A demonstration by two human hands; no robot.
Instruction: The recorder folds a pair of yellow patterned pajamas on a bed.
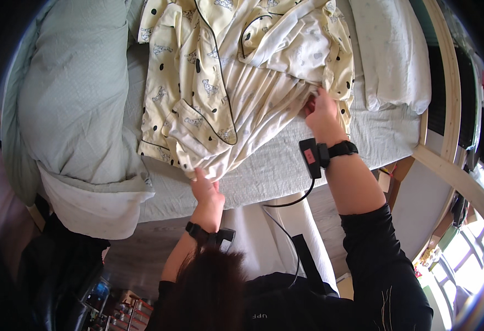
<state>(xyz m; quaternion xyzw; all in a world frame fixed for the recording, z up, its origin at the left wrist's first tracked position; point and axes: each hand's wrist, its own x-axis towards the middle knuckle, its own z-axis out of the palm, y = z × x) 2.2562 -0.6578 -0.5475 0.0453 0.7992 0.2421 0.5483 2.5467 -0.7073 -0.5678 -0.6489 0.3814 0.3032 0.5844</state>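
Observation:
A cream pajama shirt [209, 87] with dark piping, black spots and a dalmatian print lies spread on the bed, its front partly folded open. My left hand [209, 196] pinches the hem at its lower left, close to the mattress edge. At the right, my right hand [324, 111] grips the hem beside a sleeve [341, 78]; the fingertips are partly hidden by cloth. Between both hands the pale inner side of the fabric [262, 107] hangs in gathered folds. Each wrist wears a black strap with a small device.
A bunched grey-green quilt [76, 91] fills the bed's left side. To the right rests a white pillow [395, 53], near the wooden bed frame [451, 91]. A black cable [291, 202] runs from the right wrist device. Dark clothing [55, 256] hangs at lower left.

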